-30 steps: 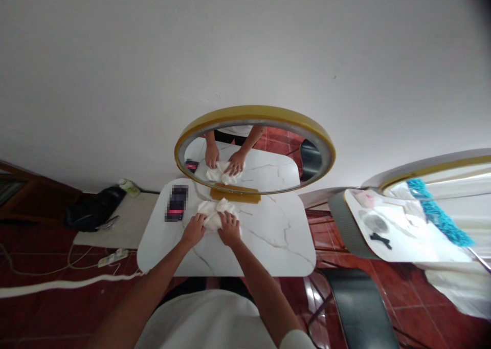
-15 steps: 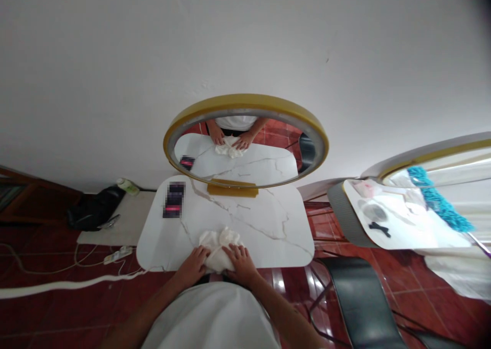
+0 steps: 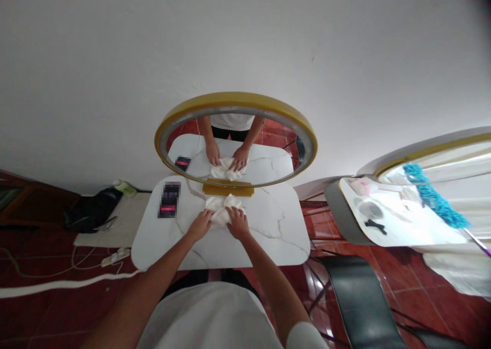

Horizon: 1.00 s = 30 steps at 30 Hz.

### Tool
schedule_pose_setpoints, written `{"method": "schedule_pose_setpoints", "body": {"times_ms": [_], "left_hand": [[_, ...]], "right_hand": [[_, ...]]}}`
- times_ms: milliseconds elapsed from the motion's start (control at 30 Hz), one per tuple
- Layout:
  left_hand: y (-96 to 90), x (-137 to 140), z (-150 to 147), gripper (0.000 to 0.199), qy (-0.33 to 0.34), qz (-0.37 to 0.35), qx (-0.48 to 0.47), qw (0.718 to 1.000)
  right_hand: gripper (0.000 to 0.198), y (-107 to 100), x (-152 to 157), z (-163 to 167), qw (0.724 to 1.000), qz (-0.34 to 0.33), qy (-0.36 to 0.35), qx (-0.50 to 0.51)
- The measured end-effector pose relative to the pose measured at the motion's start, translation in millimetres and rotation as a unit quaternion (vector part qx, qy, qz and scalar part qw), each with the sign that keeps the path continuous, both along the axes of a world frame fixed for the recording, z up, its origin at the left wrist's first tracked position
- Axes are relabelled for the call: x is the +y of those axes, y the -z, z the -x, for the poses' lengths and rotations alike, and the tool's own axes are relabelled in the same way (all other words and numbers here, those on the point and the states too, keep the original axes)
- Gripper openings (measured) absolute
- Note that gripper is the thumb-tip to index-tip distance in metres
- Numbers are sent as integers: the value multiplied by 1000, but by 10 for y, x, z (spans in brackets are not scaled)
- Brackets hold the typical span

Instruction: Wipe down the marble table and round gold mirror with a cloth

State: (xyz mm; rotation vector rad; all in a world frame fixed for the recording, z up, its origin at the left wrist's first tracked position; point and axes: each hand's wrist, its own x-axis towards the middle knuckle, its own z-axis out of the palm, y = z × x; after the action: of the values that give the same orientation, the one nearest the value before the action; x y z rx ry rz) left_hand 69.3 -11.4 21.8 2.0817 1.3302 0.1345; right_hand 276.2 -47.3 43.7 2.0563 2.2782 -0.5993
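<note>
A crumpled white cloth [image 3: 220,212] lies on the white marble-patterned table [image 3: 276,246], just in front of the mirror's yellow base [image 3: 228,189]. My left hand [image 3: 200,224] grips the cloth's left side, fingertips pressed into it. On the right side, my right hand [image 3: 238,223] rests over the cloth with its fingers curled onto it. Both arms reach forward across the table. The round yellow-framed mirror [image 3: 236,99] reflects the hands and the cloth.
A blurred-out dark item [image 3: 169,199] lies at the table's left. To the right are a black chair [image 3: 356,292] and a second table [image 3: 406,221] with a blue duster [image 3: 437,198]. A power strip [image 3: 115,257] and cables lie left, near a black bag [image 3: 92,209].
Both hands have pushed the cloth forward, from the table's near edge to close by the mirror base. My arms are now stretched further out.
</note>
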Motion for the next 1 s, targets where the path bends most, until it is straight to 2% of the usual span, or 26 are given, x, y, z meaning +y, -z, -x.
{"method": "schedule_pose_setpoints", "body": {"times_ms": [100, 200, 367, 500, 600, 767, 1000], "left_hand": [[7, 40, -74, 42, -18, -11, 2, 1000], [-20, -99, -97, 43, -23, -15, 1, 1000], [-99, -627, -83, 40, 15, 7, -13, 1000], [-144, -1082, -86, 40, 50, 62, -44, 996], [-147, -1240, -102, 42, 76, 84, -59, 992], [-104, -1074, -190, 46, 96, 81, -46, 991], [-80, -445, -521, 42, 50, 33, -45, 997]], "right_hand": [[67, 5, 97, 5, 1000, -4, 16, 1], [69, -28, -41, -8, 1000, -9, 24, 5], [75, -52, -657, -151, 1000, -9, 20, 20], [83, 16, -1164, -367, 997, 19, -24, 65], [86, 51, -1357, -501, 995, 47, -44, 81], [84, 19, -1228, -578, 996, 37, -43, 75], [71, 24, -576, -688, 999, -32, 21, 32]]}}
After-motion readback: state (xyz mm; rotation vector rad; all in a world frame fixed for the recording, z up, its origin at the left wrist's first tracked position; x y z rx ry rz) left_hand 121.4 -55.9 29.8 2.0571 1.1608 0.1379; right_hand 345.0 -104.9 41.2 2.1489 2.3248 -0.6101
